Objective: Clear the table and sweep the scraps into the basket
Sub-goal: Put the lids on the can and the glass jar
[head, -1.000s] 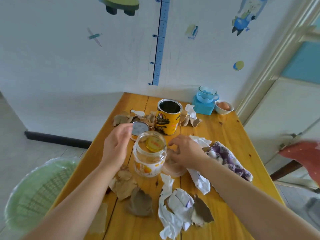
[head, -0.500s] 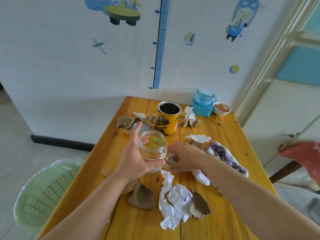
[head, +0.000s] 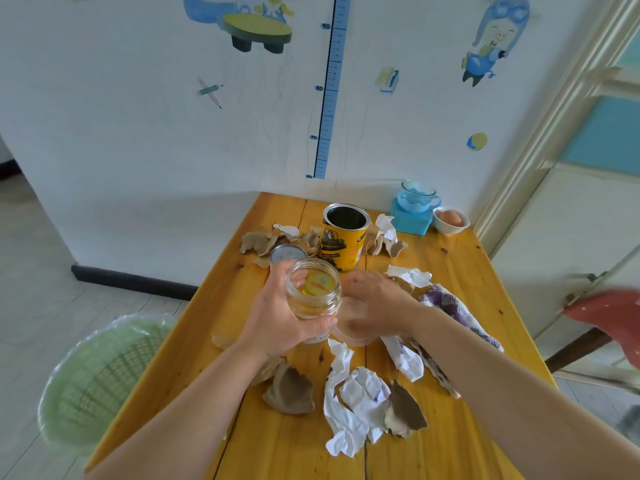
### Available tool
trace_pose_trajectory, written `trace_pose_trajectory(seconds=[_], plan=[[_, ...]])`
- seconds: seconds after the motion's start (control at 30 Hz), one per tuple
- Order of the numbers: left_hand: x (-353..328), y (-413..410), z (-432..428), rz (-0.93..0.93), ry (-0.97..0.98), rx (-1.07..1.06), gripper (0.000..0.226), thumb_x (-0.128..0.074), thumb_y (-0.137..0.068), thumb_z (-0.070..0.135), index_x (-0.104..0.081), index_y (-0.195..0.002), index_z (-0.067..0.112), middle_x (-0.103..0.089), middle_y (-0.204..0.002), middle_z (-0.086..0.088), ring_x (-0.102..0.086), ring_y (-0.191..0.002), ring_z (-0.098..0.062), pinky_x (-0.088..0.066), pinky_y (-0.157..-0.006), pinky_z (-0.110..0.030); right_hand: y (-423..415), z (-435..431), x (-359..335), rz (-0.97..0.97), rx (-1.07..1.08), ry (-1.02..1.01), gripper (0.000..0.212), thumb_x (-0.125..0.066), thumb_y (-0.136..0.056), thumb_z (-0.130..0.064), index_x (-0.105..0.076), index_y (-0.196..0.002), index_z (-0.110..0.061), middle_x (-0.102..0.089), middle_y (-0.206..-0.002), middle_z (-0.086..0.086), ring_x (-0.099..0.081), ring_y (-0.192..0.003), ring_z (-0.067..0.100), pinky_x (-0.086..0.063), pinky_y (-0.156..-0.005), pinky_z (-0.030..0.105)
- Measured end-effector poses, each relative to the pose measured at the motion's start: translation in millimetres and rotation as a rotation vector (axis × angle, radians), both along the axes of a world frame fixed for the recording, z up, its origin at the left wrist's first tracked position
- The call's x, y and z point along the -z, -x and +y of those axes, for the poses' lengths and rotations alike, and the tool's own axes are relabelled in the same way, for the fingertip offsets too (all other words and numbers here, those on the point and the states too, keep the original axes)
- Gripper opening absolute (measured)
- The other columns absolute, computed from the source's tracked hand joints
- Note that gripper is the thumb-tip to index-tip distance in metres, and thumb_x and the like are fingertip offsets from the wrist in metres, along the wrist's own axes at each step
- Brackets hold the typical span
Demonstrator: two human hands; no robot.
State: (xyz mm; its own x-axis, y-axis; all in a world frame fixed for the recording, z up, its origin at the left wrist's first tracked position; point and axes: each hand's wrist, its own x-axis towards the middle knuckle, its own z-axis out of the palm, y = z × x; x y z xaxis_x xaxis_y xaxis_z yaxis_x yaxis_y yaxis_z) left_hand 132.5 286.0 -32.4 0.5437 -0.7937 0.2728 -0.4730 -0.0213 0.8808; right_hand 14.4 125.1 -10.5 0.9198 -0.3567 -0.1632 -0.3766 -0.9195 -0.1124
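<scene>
— While the left hand (head: 277,320) grips the glass jar (head: 313,296), what crowds it?
— Yellow can (head: 343,242) at twelve o'clock; paper scraps (head: 356,403) at five.
— The right hand (head: 377,306)?
— Spread on a blurred lid (head: 353,323). Basket (head: 100,379) at eight o'clock, off the table (head: 460,271).

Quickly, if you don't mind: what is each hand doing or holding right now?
Left hand: closed around the glass jar, holding it.
Right hand: resting on a translucent lid on the table; whether it grips it cannot be told.
</scene>
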Motion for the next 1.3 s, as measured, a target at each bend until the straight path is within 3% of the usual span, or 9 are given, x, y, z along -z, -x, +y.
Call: trace_pose_trajectory(seconds=[0.17,0.37,0.57,0.67,0.77,0.83,0.97,1.1,1.3], plan=[[0,1,1,0.013,-0.012,-0.021,0.080,-0.075,-0.046,0.059,-0.037,-0.114,0.042,-0.056,-0.112,0.019,-0.052,-0.102,0.010,-0.042,-0.078,-0.006,1,8,0,0.179,-0.058,-0.004,0.072,-0.066,-0.076,-0.049,-0.032,-0.138,-0.037,-0.037,-0.142,-0.007,-0.030,-0.132,0.018,-0.029,-0.110,0.042],[0,3,6,0.031,-0.040,-0.016,0.077,-0.083,-0.050,0.051,-0.033,-0.109,0.053,-0.055,-0.110,0.025,-0.050,-0.101,0.017,-0.043,-0.076,-0.005,-4,10,-4,0.166,-0.041,0.015,0.080,-0.075,-0.067,-0.047,-0.036,-0.135,-0.033,-0.044,-0.136,-0.005,-0.035,-0.128,0.019,-0.030,-0.109,0.044],[-6,3,8,0.034,-0.050,-0.008,0.074,-0.086,-0.055,0.036,-0.035,-0.105,0.052,-0.054,-0.105,0.027,-0.049,-0.096,0.020,-0.042,-0.072,-0.007,1,1,-17,-0.040,0.103,-0.208,0.075,-0.073,-0.072,-0.036,-0.032,-0.136,-0.033,-0.033,-0.143,-0.005,-0.033,-0.130,0.017,-0.034,-0.104,0.035],[-8,5,9,0.036,-0.043,-0.018,0.071,-0.086,-0.055,0.034,-0.037,-0.104,0.051,-0.055,-0.104,0.025,-0.051,-0.094,0.017,-0.042,-0.071,-0.005,3,-2,-31,-0.216,0.130,-0.235,0.069,-0.071,-0.074,-0.036,-0.038,-0.133,-0.027,-0.041,-0.137,-0.002,-0.038,-0.125,0.017,-0.036,-0.102,0.031],[-10,5,8,0.008,-0.047,-0.023,0.076,-0.086,-0.053,0.038,-0.038,-0.112,0.047,-0.058,-0.103,0.022,-0.055,-0.093,0.011,-0.042,-0.071,-0.006,5,8,-53,-0.501,0.092,-0.513,0.066,-0.067,-0.065,-0.045,-0.045,-0.126,-0.032,-0.050,-0.128,-0.003,-0.047,-0.118,0.016,-0.044,-0.100,0.040],[-13,6,7,-0.004,-0.054,-0.013,0.076,-0.086,-0.054,0.033,-0.039,-0.113,0.043,-0.061,-0.097,0.021,-0.058,-0.089,0.007,-0.043,-0.071,-0.009,4,20,-65,-0.560,0.000,-0.601,0.061,-0.064,-0.061,-0.050,-0.048,-0.120,-0.040,-0.052,-0.124,-0.007,-0.049,-0.115,0.013,-0.046,-0.095,0.032],[-21,11,8,-0.032,-0.015,0.003,0.071,-0.086,-0.056,0.025,-0.041,-0.105,0.049,-0.061,-0.094,0.021,-0.058,-0.087,0.009,-0.045,-0.069,-0.008,-7,38,-69,-0.451,-0.153,-0.419,0.060,-0.069,-0.066,-0.044,-0.051,-0.122,-0.034,-0.048,-0.121,-0.012,-0.044,-0.113,0.003,-0.041,-0.090,0.018],[-27,14,10,-0.042,0.015,-0.008,0.069,-0.086,-0.057,0.022,-0.040,-0.100,0.051,-0.058,-0.092,0.025,-0.053,-0.088,0.017,-0.042,-0.069,-0.003,-10,42,-62,-0.477,-0.186,-0.364,0.061,-0.069,-0.067,-0.039,-0.053,-0.124,-0.027,-0.042,-0.117,-0.018,-0.034,-0.108,-0.020,-0.029,-0.084,-0.004],[-31,16,12,-0.032,0.039,-0.004,0.070,-0.086,-0.056,0.024,-0.040,-0.101,0.052,-0.059,-0.093,0.025,-0.053,-0.090,0.016,-0.042,-0.070,-0.002,-8,43,-66,-0.494,-0.189,-0.357,0.058,-0.068,-0.068,-0.039,-0.054,-0.124,-0.025,-0.047,-0.121,-0.012,-0.037,-0.109,-0.012,-0.030,-0.085,-0.003]])
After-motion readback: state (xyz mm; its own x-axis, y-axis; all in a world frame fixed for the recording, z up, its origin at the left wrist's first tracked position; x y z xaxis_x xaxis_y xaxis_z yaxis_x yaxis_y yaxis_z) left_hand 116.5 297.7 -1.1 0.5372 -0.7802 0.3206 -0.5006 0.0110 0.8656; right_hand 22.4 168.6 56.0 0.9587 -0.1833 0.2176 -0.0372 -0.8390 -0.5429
